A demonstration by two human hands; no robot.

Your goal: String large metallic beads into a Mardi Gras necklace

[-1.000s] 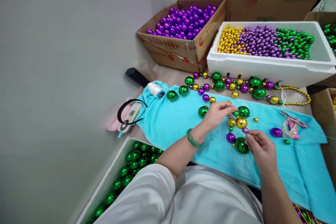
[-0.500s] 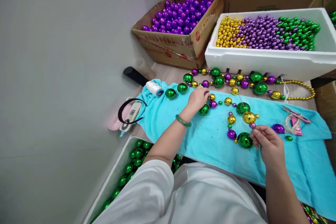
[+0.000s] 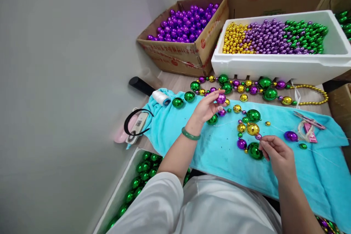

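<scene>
My left hand pinches a purple bead at its fingertips, lifted just above the turquoise towel. A green bracelet sits on that wrist. My right hand is closed in a pinch at the end of a partly strung strand of green, gold and purple balls, beside a large green ball. What it pinches is too small to make out. A thin thread runs from there across the towel.
A cardboard box of purple balls and a white foam box of gold, purple and green beads stand behind. A finished bead strand, a thread spool, a loose purple ball and a tray of green balls lie around.
My left hand went from the strand to the loose beads at the towel's far edge and has now lifted a purple bead. My right hand kept its pinch by the strand.
</scene>
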